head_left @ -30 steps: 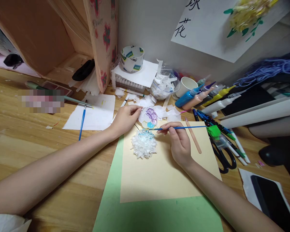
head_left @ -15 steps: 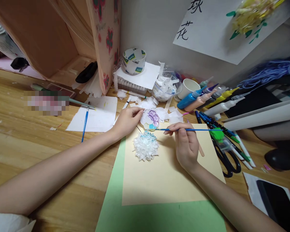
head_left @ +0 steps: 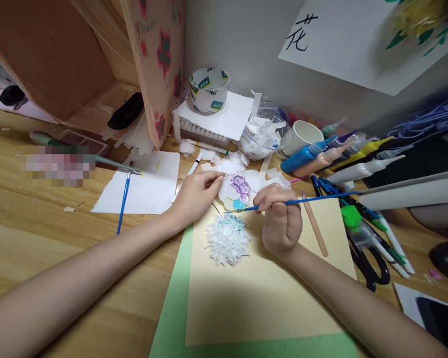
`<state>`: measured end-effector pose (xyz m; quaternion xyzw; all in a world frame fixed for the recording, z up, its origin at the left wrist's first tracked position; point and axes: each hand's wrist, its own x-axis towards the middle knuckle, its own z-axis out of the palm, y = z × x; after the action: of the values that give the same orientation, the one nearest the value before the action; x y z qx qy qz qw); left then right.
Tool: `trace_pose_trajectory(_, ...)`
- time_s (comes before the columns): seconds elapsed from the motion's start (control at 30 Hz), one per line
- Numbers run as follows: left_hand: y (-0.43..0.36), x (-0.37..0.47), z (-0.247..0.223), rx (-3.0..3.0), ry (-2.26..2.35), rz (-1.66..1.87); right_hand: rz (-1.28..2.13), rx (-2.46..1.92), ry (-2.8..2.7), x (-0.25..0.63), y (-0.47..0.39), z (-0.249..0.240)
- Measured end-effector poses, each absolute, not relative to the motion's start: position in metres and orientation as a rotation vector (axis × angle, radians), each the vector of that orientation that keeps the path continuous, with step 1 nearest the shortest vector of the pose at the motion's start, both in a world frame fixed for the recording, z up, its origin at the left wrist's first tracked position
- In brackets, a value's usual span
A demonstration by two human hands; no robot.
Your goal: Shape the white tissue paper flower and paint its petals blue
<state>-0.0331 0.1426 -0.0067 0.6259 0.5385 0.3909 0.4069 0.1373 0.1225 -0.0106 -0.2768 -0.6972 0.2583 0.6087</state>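
My left hand [head_left: 203,191] pinches the left edge of a small round palette [head_left: 231,193] that carries purple and light blue paint. In my right hand [head_left: 282,219] is a thin blue paintbrush [head_left: 321,197], its tip pointing left at the palette's lower edge. Just below the tip, a ruffled white paper flower [head_left: 227,243] with blue tint on its upper part lies on a cream sheet [head_left: 261,303]. That sheet rests on a green one [head_left: 171,298]. A wooden stick [head_left: 315,223] lies right of my right hand.
Paint bottles [head_left: 309,154], a paper cup [head_left: 306,134] and a bowl of paper scraps [head_left: 259,141] stand behind. Black scissors [head_left: 369,263] and pens lie at the right. Another blue brush [head_left: 124,199] rests on white paper [head_left: 157,194] at the left. A tape roll [head_left: 209,92] sits farther back.
The view has shifted and moved closer. The brush in my right hand now tilts, its handle end raised and its tip lower, near the flower's top. My left hand still holds the palette.
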Motion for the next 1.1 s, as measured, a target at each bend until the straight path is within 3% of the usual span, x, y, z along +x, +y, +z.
trace_pose_trajectory(1.1, 0.1422, -0.032, -0.0029, 1.583, 1.387, 0.953, 0.672, -0.715, -1.576, 0.1397, 0.1231, -0.0078)
